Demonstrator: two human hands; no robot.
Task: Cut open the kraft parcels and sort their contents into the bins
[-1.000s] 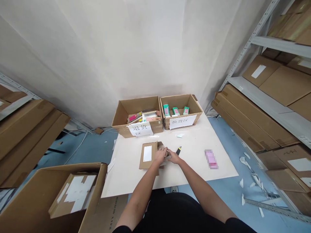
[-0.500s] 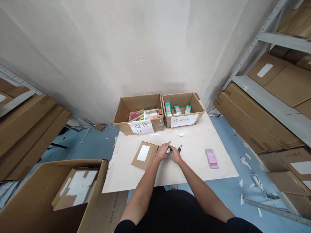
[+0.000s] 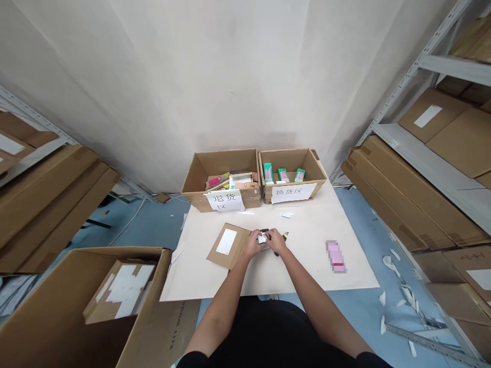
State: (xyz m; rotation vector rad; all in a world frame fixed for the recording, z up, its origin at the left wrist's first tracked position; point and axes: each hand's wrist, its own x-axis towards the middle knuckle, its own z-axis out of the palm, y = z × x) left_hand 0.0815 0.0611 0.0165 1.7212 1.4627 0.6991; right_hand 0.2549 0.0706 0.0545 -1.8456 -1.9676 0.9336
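Observation:
A flat brown cardboard parcel with a white label lies on the white table. My left hand and my right hand meet at the parcel's right end, fingers curled round a small white item between them. What that item is I cannot make out. A yellow-and-black utility knife lies on the table just right of my right hand.
Two open labelled cartons stand at the table's far edge: the left carton holds mixed packs, the right carton green packs. A pink item lies right. A large open box stands near left. Shelves of cartons flank both sides.
The parcel has been turned to lie at an angle. Both hands have drawn together, and a small white item now shows between them.

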